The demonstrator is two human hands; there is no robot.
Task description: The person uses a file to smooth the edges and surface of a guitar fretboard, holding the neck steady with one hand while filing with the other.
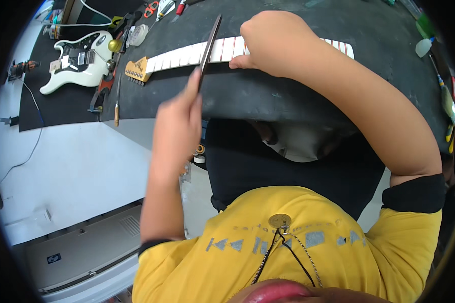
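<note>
A guitar neck (177,57) lies across the dark work surface, its wooden headstock (137,69) at the left. White strips cover the fretboard between the thin fret lines. My left hand (178,118), slightly blurred, is closed around the lower end of a long, dark, flat file (211,43). The file slants over the neck, left of my right hand; whether it touches the frets cannot be made out. My right hand (275,43) is wrapped over the neck's right half with the thumb on the near edge, hiding that stretch of the fretboard.
At the left, a white electric guitar body (88,63) lies on a black mat. Beside the headstock are a wooden-handled tool (117,115) and a red-and-black clamp (103,91). Red-handled scissors (151,9) lie at the back. Several tools, including a brush (447,103), line the right edge.
</note>
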